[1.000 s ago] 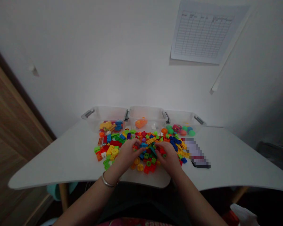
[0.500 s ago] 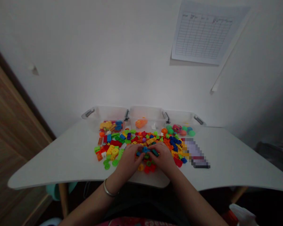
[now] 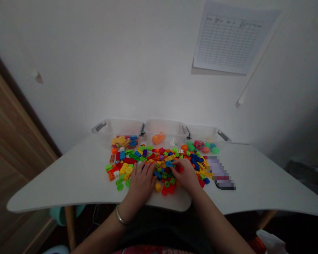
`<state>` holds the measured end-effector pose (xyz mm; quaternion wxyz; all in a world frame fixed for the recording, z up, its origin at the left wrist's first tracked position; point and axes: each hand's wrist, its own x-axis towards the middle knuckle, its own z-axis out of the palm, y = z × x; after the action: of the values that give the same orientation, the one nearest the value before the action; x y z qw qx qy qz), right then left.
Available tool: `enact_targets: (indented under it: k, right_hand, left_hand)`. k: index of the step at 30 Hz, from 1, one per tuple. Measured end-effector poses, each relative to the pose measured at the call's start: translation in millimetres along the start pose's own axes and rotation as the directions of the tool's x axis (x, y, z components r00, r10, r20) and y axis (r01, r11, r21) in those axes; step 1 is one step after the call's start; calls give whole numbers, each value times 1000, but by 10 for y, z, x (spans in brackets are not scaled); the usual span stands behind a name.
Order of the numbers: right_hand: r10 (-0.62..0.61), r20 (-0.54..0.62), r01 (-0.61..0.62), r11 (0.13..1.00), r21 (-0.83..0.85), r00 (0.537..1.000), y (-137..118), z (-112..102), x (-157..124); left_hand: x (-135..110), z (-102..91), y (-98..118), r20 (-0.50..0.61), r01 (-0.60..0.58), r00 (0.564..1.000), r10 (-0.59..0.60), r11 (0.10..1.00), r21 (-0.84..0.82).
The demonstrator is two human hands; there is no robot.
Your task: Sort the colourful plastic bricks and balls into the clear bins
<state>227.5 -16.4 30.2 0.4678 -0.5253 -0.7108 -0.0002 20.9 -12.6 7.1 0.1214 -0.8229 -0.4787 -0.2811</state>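
Two bare hands on a heap of plastic building bricks, which lies spread mid-table on a white table. Left hand rests on the bricks, fingers spread apart, nothing clearly held. Right hand has fingers together at a blue brick, grip unclear. Three clear plastic bins stand behind the heap

The pixelated item (just squares of colour) defies naming; the white thing runs off the frame.
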Motion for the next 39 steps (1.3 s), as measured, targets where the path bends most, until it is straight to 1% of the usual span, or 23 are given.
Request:
enact_targets:
  k: [5,10,13,15,16,17,20,22,23,24,27,31,35,39]
  right_hand:
    - [21,-16,-21,1000,-3,1000,41,2,-8]
    - [54,-22,-53,998,43,998,85,-15,-19]
    - [98,-90,-91,993,73,991,147,-103,20]
    - [154,-188,-140,986,86,970,234,-230,93]
    - [199,-250,-180,979,94,948,293,-309,142]
    - [251,-333,-223,967,119,909,361,-392,198]
    - [385,-519,-312,923,225,763,577,-616,367]
    - [445,-566,-349,896,275,694,704,-704,456]
    - [463,-576,-364,886,286,674,756,-727,490]
    - [472,-580,-380,881,283,663,802,-739,518]
    - [470,-585,-457,871,184,661,891,-731,584]
    - [460,-583,-568,823,-2,669,911,-690,670]
    - [419,-582,-596,790,-144,697,883,-652,736]
    - [405,-552,-604,760,-239,729,892,-625,739]
  left_hand:
    - [17,-14,-1,-14,-21,1000,21,999,30]
    - [51,-26,-24,-13,10,1000,-10,1000,10]
    - [52,-27,-25,-6,14,1000,-15,1000,-16]
    - [46,-34,-22,-2,7,1000,-7,1000,-23]
    - [41,-39,-21,-4,5,1000,-5,1000,-25]
    - [37,-45,-20,-7,4,1000,-4,1000,-26]
    - [25,-65,-18,-15,2,1000,-3,1000,-31]
    - [22,-73,-18,-11,2,1000,-3,999,-38]
    - [20,-76,-19,-8,4,1000,-4,999,-41]
    - [19,-77,-20,-5,6,1000,-6,999,-43]
    - [16,-77,-27,7,13,1000,-12,999,-46]
    - [8,-80,-38,21,8,1000,-7,998,-57]
    - [2,-89,-37,28,11,1000,-9,998,-62]
    - [2,-99,-25,17,20,1000,-19,998,-64]
